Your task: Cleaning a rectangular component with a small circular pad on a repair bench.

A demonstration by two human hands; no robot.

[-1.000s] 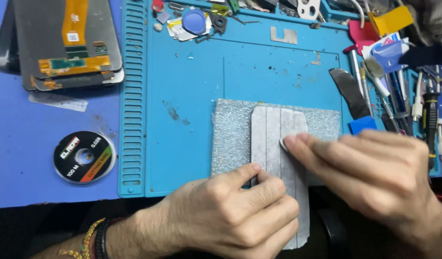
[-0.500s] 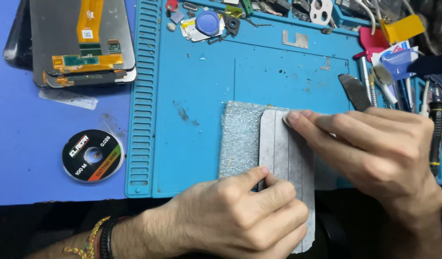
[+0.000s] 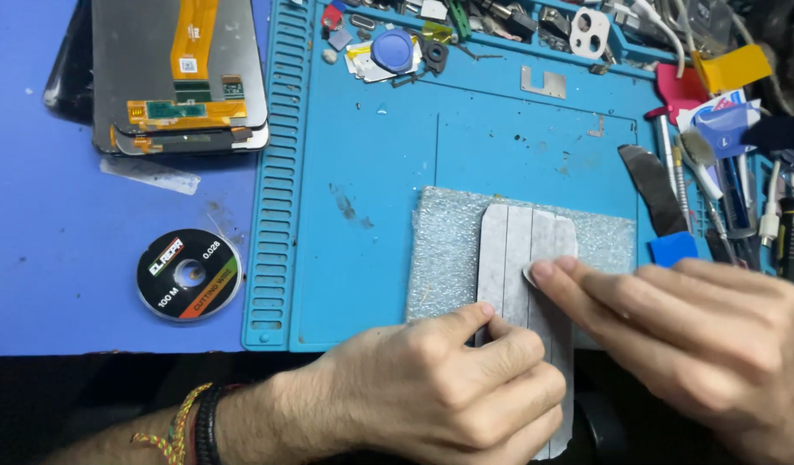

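Note:
A flat grey panel (image 3: 526,237) with rounded corners, covered in lengthwise strips of pale tape, lies on a silvery foam sheet (image 3: 444,250) on the blue work mat (image 3: 371,258). My left hand (image 3: 448,387) holds the panel's near left edge, thumb on top and fingers curled over its lower part. My right hand (image 3: 707,344) comes in from the right and pinches a small thin pale pick (image 3: 529,274) against the panel's middle. The panel's near end is hidden under both hands.
A round black spool of cutting wire (image 3: 190,274) lies left of the mat. Stacked phone screens with orange flex cables (image 3: 177,77) sit at the far left. Screwdrivers, tweezers and a dark blade (image 3: 651,185) crowd the right edge; small parts (image 3: 397,52) fill the back tray.
My right hand has slid its fingertips with the pick from the panel's far end towards me, to its middle. My left hand keeps its hold. The view has shifted slightly.

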